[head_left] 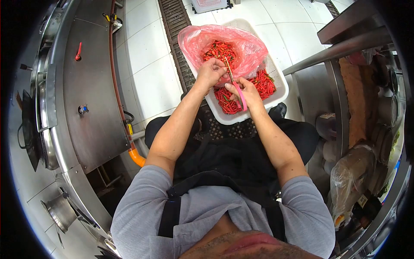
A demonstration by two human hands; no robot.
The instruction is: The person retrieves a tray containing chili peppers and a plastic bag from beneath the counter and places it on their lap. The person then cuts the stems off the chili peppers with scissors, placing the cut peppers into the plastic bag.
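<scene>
My right hand (pixel 246 91) is closed around the pink handles of a pair of scissors (pixel 241 98), whose blades point up and away from me. Beside the blades, my left hand (pixel 211 73) is pinched at thumb and fingertips; whatever lies between them is too small to make out. Both hands are above a white plastic basket (pixel 282 88). In its near part lie red chilies (pixel 264 84), some with green stems. A pink plastic bag (pixel 250 47) stands open in the far part, with more red chilies (pixel 220 49) inside.
A steel counter (pixel 92 99) runs along the left, with an orange hose (pixel 137 157) by its base. A floor drain grate (pixel 174 26) passes left of the basket. At right stands a metal shelf (pixel 340 103) with pots and a plastic-wrapped item. A white container (pixel 211 4) is at the top.
</scene>
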